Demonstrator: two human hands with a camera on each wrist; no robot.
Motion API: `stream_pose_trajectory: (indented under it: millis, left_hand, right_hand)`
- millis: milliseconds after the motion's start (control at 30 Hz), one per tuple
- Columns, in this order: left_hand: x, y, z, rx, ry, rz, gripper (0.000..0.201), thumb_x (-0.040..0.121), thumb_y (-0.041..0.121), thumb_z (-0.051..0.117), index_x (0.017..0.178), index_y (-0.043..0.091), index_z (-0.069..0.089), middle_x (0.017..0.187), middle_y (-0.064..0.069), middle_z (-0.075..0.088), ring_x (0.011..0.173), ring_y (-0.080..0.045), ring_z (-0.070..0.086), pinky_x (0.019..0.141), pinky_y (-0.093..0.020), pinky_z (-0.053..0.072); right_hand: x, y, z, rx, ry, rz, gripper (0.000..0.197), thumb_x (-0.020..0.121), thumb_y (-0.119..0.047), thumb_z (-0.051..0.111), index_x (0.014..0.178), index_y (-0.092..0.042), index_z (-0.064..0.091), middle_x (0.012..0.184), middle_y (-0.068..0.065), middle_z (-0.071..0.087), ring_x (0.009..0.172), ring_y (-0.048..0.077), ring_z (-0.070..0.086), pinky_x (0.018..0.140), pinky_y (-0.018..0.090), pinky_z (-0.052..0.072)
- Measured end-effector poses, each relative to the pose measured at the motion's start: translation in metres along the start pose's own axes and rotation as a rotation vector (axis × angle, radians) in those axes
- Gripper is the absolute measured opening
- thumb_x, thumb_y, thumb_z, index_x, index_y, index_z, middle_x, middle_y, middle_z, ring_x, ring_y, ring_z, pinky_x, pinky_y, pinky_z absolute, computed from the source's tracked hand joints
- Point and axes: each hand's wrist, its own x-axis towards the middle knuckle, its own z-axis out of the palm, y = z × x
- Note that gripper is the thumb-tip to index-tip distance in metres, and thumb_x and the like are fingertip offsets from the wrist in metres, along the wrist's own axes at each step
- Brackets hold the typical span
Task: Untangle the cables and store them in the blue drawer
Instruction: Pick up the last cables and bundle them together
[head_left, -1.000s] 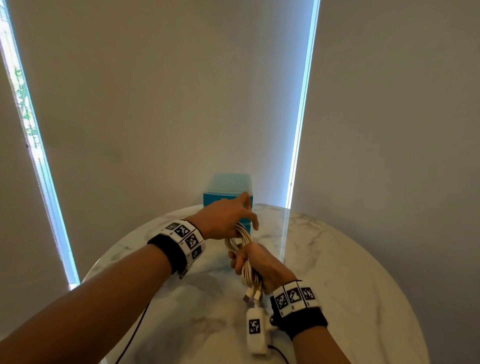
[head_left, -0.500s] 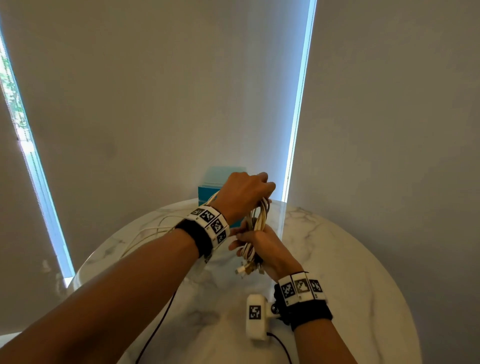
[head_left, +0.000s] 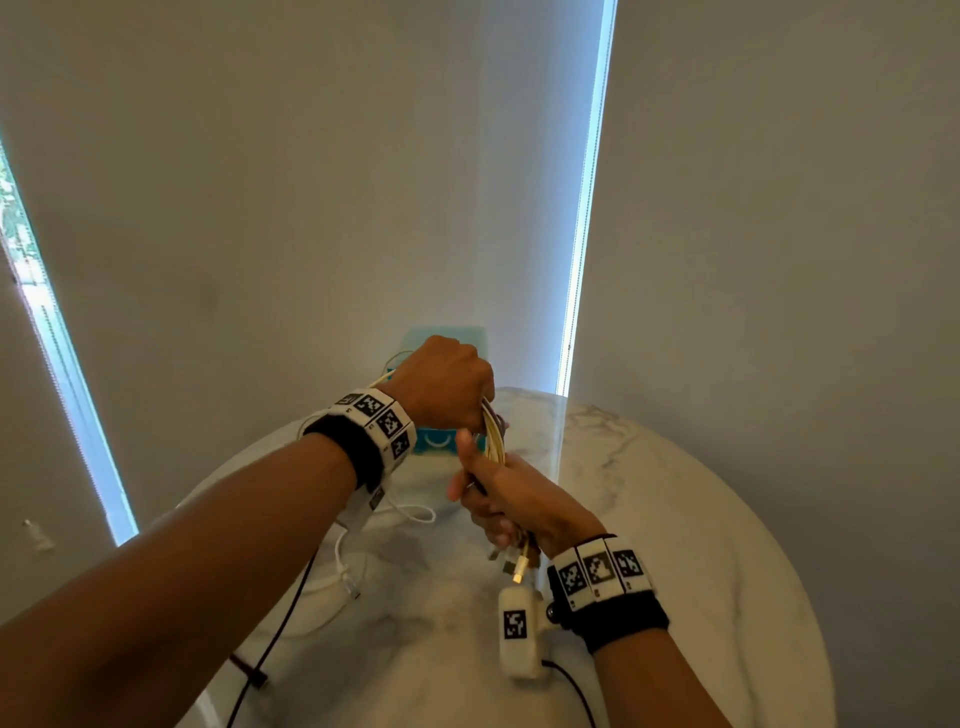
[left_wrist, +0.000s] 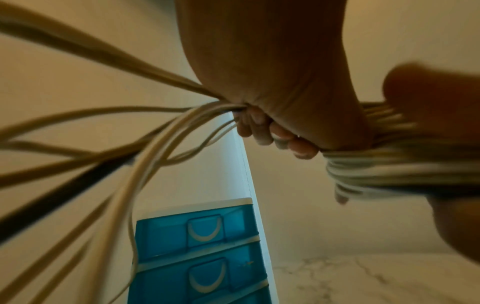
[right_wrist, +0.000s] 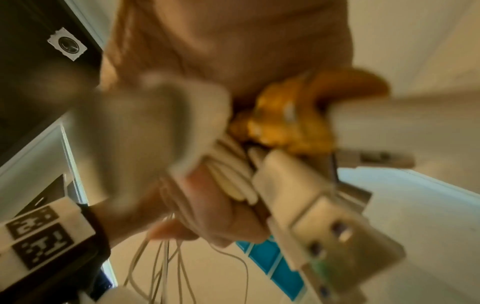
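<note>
Your fingers (left_wrist: 262, 131) on the left hand (head_left: 441, 384) curl tight round the bundle of cream-white cables (head_left: 493, 436); your right hand (head_left: 514, 504) grips the same bundle lower down, above the round marble table (head_left: 675, 519). The blue plastic drawer unit (left_wrist: 205, 242) stands just behind, its drawers closed.

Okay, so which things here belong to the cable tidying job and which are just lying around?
Part of the job:
- bundle of cream-white cables, gripped by left hand and right hand
- blue plastic drawer unit, drawers closed
- loose white cable on the table

Just there:
- round white marble table
- grey roller blinds
</note>
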Motion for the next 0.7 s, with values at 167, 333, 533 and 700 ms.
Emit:
stream_pose_trajectory:
  millis: [167,333,533,700]
  left_hand:
    - [-0.006,-0.014,-0.004,-0.381,-0.253,-0.078,0.037,0.079,0.053,0.076,0.065,0.021,0.066,0.058,0.002,0.061,0.056,-0.017,0.052,0.061,-0.037,0.048]
    - [-0.009,-0.036,-0.020,-0.764,-0.536,-0.008,0.044,0.100,0.065,0.061,0.090,0.025,0.077,0.074,0.007,0.064,0.068,-0.009,0.056,0.070,-0.026,0.047]
    - [-0.009,-0.030,0.009,-1.075,-0.300,-0.236,0.043,0.103,0.063,0.055,0.117,0.023,0.058,0.091,0.005,0.069,0.076,-0.011,0.061,0.071,-0.030,0.053]
    - [-0.015,0.008,0.021,-1.230,-0.170,-0.373,0.040,0.105,0.063,0.049,0.119,0.026,0.051,0.101,-0.003,0.070,0.067,-0.009,0.056,0.059,-0.025,0.049]
  right_hand:
    - [-0.004,0.004,-0.014,-0.054,-0.002,0.040,0.074,0.092,-0.087,0.042,0.074,-0.018,0.059,0.057,0.000,0.042,0.042,0.011,0.035,0.039,0.022,0.034]
    - [-0.006,0.015,-0.031,-0.062,0.047,0.070,0.073,0.090,-0.088,0.043,0.074,-0.019,0.058,0.060,0.001,0.039,0.044,0.012,0.031,0.042,0.025,0.030]
    - [0.001,0.008,-0.008,-0.027,0.100,0.040,0.083,0.090,-0.093,0.030,0.073,-0.018,0.061,0.058,0.001,0.042,0.044,0.011,0.035,0.040,0.021,0.033]
    - [0.013,0.013,0.001,0.126,0.403,0.004,0.091,0.087,-0.097,0.026,0.075,-0.015,0.065,0.058,0.004,0.047,0.045,0.013,0.038,0.047,0.025,0.032]
